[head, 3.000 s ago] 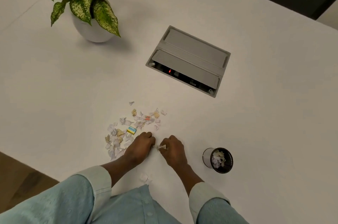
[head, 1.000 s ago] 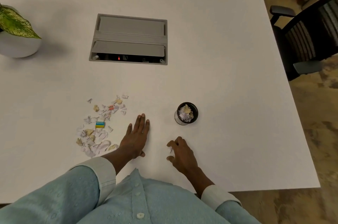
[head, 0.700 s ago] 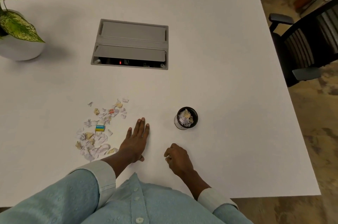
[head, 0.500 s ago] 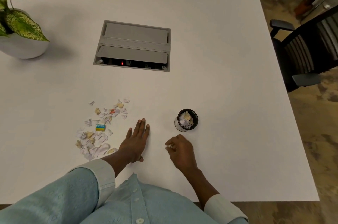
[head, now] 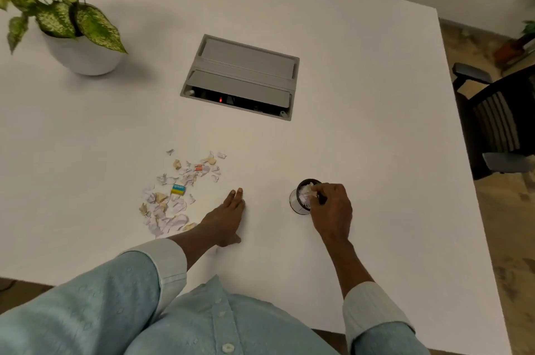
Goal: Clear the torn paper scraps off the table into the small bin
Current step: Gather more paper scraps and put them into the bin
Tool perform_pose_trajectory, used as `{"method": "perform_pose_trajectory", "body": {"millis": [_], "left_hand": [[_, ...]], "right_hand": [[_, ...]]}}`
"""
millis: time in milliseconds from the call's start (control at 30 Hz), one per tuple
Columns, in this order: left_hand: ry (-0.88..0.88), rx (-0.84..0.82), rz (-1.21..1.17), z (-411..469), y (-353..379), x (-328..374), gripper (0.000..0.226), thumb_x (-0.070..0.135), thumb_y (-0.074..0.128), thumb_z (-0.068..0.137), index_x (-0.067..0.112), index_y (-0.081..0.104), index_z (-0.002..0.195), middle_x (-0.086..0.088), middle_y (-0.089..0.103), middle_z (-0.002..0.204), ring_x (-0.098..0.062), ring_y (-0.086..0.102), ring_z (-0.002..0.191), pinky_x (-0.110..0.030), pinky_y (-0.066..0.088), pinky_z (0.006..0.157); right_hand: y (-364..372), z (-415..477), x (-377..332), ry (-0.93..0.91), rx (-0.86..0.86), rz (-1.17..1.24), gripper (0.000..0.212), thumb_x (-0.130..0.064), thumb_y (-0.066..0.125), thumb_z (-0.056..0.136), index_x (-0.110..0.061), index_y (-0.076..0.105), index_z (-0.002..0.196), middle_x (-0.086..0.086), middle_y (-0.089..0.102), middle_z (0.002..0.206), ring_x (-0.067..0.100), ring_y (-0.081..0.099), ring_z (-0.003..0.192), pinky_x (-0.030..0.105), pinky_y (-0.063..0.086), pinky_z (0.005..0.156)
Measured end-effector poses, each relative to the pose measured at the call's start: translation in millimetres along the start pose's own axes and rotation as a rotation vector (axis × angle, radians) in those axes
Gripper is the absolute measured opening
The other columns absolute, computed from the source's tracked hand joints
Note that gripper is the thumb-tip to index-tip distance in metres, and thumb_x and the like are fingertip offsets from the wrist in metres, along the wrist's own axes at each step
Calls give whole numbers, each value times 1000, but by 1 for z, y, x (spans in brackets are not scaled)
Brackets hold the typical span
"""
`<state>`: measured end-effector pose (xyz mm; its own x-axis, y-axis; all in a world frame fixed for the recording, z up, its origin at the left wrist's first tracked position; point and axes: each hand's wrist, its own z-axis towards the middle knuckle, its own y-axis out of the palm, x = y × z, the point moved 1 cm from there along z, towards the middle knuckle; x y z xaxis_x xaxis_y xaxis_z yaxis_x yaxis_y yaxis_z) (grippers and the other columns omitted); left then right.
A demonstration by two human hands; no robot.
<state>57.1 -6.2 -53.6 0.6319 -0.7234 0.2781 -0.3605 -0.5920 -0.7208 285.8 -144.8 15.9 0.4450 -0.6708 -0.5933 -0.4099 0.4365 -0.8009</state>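
Left hand flat; right hand curled over bin, grip unclear; blue scrap illegible.

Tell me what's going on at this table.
Someone is clearing torn paper scraps into a small bin. The right hand is over the bin's mouth, fingers curled; whether it holds a scrap is unclear. The left hand lies flat on the table beside the loose pile not yet cleared. The bin already holds some paper.

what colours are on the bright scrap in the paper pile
Blue above, yellow below: the bright scrap shows best in the head view.
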Motion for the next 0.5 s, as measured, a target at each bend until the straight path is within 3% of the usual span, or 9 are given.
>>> {"method": "perform_pose_trajectory", "body": {"millis": [100, 167, 333, 433, 500], "left_hand": [[-2, 49, -155, -10, -6, -3, 81, 46, 65, 96, 7, 29, 157, -9, 9, 172, -24, 8, 159, -43, 29, 124], [13, 114, -221, -21, -4, -14, 60, 44, 63, 99, 12, 47, 147, -6, 35, 163, -21, 20, 156, -36, 31, 122], [31, 299, -230, -61, 14, -55, 44, 36, 63, 99, 13, 59, 137, -4, 53, 150, -23, 30, 152, -35, 35, 119], [-47, 441, -181, -90, 27, -85, 43, 36, 67, 96, 11, 62, 131, -8, 60, 136, -29, 47, 134, -37, 43, 110], [-100, 508, -125, -107, 37, -103, 47, 40, 70, 92, 11, 63, 129, -9, 59, 135, -30, 48, 129, -40, 46, 105]], "right_hand": [[6, -12, -2, -46, 51, -38, 12, -16, 73, 85, -26, 69, 91, -7, 60, 108, 19, 66, 94, 27, 44, 72], [14, -27, -6, -158, 74, -59, 17, -12, 72, 85, -24, 66, 95, -6, 58, 110, 21, 65, 96, 27, 48, 70], [54, -80, -21, -348, -66, 45, 21, -14, 67, 90, -32, 65, 100, -14, 54, 111, 7, 62, 95, 32, 60, 65], [82, -111, -27, -337, -229, 42, 23, -23, 71, 89, -36, 63, 106, -17, 53, 110, 3, 61, 89, 32, 59, 66], [100, -126, -29, -280, -372, -1, 37, -35, 75, 86, -40, 57, 118, -17, 50, 115, 0, 61, 87, 32, 59, 70]]}}
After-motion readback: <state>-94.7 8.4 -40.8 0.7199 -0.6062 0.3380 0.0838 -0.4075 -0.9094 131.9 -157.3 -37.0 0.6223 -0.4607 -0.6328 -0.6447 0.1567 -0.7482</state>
